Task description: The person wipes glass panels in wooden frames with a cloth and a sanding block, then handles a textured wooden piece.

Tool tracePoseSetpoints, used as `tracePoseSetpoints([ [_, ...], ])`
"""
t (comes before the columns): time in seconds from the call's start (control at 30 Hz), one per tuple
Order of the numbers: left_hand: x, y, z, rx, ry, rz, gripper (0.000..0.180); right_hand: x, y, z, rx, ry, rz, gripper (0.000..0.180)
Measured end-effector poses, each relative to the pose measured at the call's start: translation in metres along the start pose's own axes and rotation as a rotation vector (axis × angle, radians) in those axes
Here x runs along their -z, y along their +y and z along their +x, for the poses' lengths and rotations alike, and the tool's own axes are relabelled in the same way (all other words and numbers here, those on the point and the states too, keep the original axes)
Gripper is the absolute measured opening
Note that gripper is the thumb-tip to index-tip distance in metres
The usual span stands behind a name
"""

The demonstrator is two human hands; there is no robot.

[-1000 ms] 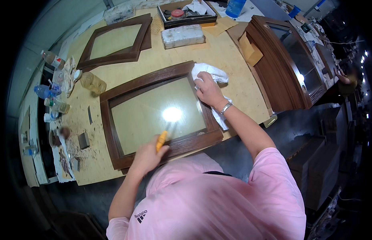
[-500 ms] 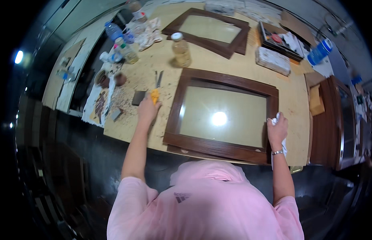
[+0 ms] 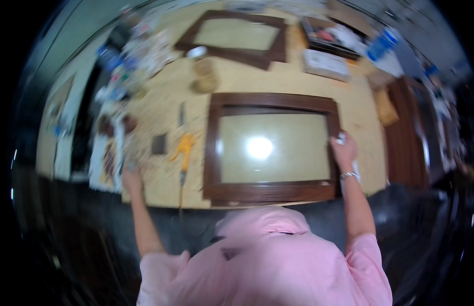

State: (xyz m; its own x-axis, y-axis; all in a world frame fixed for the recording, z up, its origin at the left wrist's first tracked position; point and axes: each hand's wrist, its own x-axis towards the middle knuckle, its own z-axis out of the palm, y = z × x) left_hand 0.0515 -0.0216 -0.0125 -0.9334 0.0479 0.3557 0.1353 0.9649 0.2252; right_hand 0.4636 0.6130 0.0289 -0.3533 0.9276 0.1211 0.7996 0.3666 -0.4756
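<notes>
My left hand (image 3: 132,179) is at the front left of the worktable, over crumbs and next to a stained white sheet (image 3: 99,171). Motion smears its fingers, and a greyish bit at their tips cannot be made out. To its right lie a dark square pad (image 3: 159,144) and an orange-handled tool (image 3: 185,144) with a thin line running to the front edge. My right hand (image 3: 344,152) is closed around a crumpled white cloth (image 3: 342,137) at the right side of a dark brown wooden frame (image 3: 270,193) with a glass pane (image 3: 285,153), which reflects a bright light.
A capped jar of yellowish liquid (image 3: 204,74) stands behind the frame. Farther back are another glazed frame (image 3: 196,30), a whitish block (image 3: 326,65), an open box (image 3: 311,38) and a blue bottle (image 3: 382,45). Bottles and rags crowd the back left; a narrow blade (image 3: 182,114) lies near the pad.
My left hand has left the orange-handled tool and moved left and nearer, to the crumb-strewn corner. My right hand stays at the frame's right side with the cloth. The whole view has turned.
</notes>
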Motion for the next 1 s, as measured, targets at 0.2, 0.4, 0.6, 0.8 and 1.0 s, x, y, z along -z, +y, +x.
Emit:
tracePoseSetpoints([
  [0.2,0.034,0.265,-0.009,0.006,-0.580,-0.996,0.040,0.010,-0.009,-0.010,0.038,0.149,-0.163,0.045],
  [0.4,0.034,0.522,-0.090,-0.595,-0.859,-1.107,0.043,0.013,-0.005,-0.012,0.029,0.134,-0.129,0.044],
  [0.6,0.002,0.635,-0.147,-0.930,-0.669,-0.836,0.034,0.013,-0.010,-0.014,0.047,0.118,-0.106,0.045],
  [0.8,-0.016,0.669,-0.156,-1.176,-0.559,-0.777,0.028,0.014,-0.002,-0.010,0.021,0.071,-0.084,0.045],
  [1.0,-0.013,0.689,-0.160,-1.360,-0.480,-0.626,0.029,0.016,0.001,-0.010,0.017,0.087,-0.056,0.046],
])
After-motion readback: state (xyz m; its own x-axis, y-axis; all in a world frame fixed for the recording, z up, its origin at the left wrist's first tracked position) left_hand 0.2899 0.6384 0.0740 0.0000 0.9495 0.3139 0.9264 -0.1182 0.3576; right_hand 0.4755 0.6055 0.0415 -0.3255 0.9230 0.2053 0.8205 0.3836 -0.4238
